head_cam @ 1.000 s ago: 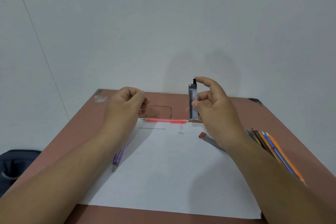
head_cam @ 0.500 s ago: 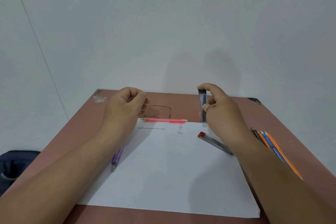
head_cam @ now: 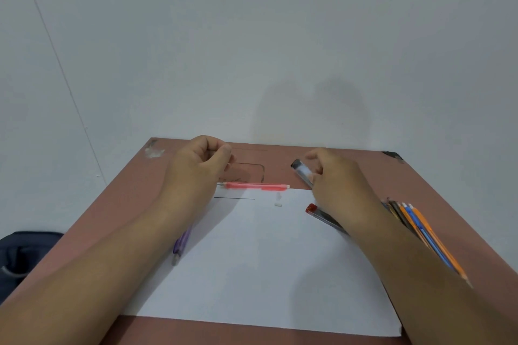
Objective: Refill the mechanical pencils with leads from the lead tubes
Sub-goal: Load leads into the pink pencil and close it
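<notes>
My right hand (head_cam: 336, 179) pinches a clear lead tube (head_cam: 301, 172) with a dark cap. The tube is tilted, cap end up and to the left, low over the brown table (head_cam: 134, 204). My left hand (head_cam: 196, 165) hovers to the left with fingers curled and thumb against the forefinger; I see nothing in it. Between my hands a pink mechanical pencil (head_cam: 255, 186) lies along the top edge of the white paper (head_cam: 252, 260). A second lead tube (head_cam: 316, 211) with a red cap lies on the paper, half under my right wrist. A purple mechanical pencil (head_cam: 182, 244) shows beside my left forearm.
Several coloured pencils (head_cam: 420, 232) lie bunched at the table's right edge. Small white bits (head_cam: 278, 204) and a thin black line (head_cam: 234, 198) lie on the paper. A clear rounded case (head_cam: 252, 169) lies behind the pink pencil. A dark bag (head_cam: 22, 255) is on the floor, left.
My right hand has lowered the dark-capped lead tube from upright to tilted and shifted right, closer to the table. My left hand has stayed in place.
</notes>
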Demonstrator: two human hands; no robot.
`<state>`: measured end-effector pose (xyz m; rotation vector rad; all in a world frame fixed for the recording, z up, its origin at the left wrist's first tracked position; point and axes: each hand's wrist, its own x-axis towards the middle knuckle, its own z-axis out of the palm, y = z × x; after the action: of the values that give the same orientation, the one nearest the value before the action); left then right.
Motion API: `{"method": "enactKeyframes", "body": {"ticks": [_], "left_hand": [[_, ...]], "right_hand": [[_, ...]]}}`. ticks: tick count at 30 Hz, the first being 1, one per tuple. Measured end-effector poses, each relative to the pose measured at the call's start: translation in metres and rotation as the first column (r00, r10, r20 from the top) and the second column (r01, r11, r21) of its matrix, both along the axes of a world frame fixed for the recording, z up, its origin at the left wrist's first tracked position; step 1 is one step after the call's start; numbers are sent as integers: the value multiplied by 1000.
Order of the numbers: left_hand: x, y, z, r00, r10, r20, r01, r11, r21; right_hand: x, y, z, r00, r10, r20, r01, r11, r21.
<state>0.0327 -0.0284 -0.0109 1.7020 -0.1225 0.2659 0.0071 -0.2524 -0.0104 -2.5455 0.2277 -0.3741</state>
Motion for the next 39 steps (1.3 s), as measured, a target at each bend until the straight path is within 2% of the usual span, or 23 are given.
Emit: {"method": "enactKeyframes", "body": {"ticks": [4, 7, 10, 12, 17, 25, 27, 29, 31, 34, 36, 39], "left_hand": [[-1, -2, -2, 998, -39, 40, 36, 997, 70], [0, -3, -5, 996, -62, 68, 49, 983, 179], [2, -3, -10, 988, -93, 123, 49, 947, 319], [2, -4, -11, 980, -115, 160, 53, 937, 346], [-4, -8, -6, 950, -175, 259, 70, 927, 369], [-8, -13, -6, 927, -234, 292, 118, 923, 366], [-6, -13, -4, 924, -278, 261, 166, 910, 381], [2, -11, -7, 929, -308, 205, 189, 871, 453], [15, -9, -13, 946, -277, 170, 134, 809, 573], [31, -5, -26, 974, -203, 99, 63, 665, 744], [35, -5, -33, 971, -219, 100, 47, 580, 813], [35, -6, -34, 965, -228, 132, 19, 561, 827]], "right_hand": [[2, -1, -4, 997, 7, -74, -16, 992, -121], [2, 3, -2, 987, 136, 83, -125, 985, -118], [-2, 14, 2, 905, 324, 276, -282, 942, -182], [0, 18, -3, 872, 370, 320, -304, 922, -238], [4, 21, -8, 832, 370, 414, -275, 922, -271], [4, 22, -7, 839, 355, 413, -262, 928, -266], [4, 21, -6, 840, 346, 419, -241, 928, -283], [4, 19, -4, 846, 323, 425, -218, 936, -277], [3, 17, -3, 852, 283, 441, -193, 952, -237], [2, 16, -1, 862, 238, 448, -173, 968, -183], [1, 17, 2, 874, 220, 434, -177, 974, -139], [-3, 19, 4, 889, 183, 419, -178, 983, -53]]}}
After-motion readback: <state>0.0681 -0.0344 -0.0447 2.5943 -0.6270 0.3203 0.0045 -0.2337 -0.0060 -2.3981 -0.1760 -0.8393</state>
